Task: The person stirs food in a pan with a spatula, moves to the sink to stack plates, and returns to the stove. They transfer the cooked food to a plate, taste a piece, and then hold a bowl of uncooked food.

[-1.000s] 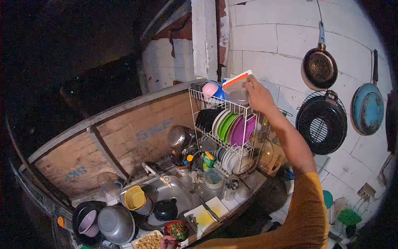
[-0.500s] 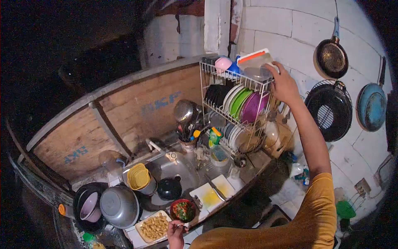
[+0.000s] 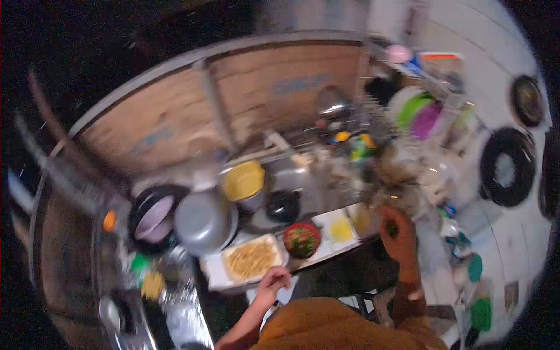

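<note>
My left hand [image 3: 274, 284] is at the near edge of a white tray [image 3: 230, 269] of yellowish-brown food pieces [image 3: 251, 258]. Its fingers are curled in, and what they hold, if anything, does not show. My right hand [image 3: 398, 236] hangs low, just right of the cutting board [image 3: 331, 219] with a yellow stain; motion smears its fingers. Between tray and board stands a red bowl [image 3: 315, 235] of chopped red and green food. A clear container with an orange edge [image 3: 441, 56] rests on top of the dish rack [image 3: 379, 108], apart from both hands.
A black wok [image 3: 507, 169] hangs on the right wall. A grey pot [image 3: 201, 221], yellow basket [image 3: 244, 181] and black bowl [image 3: 283, 206] stand around the sink [image 3: 294, 175]. A wooden panel [image 3: 280, 73] runs behind. At lower left is a shiny metal surface [image 3: 181, 300].
My right hand has left the clear container on the rack and come down beside the cutting board. The view has swung left and blurred. My left hand stays by the tray.
</note>
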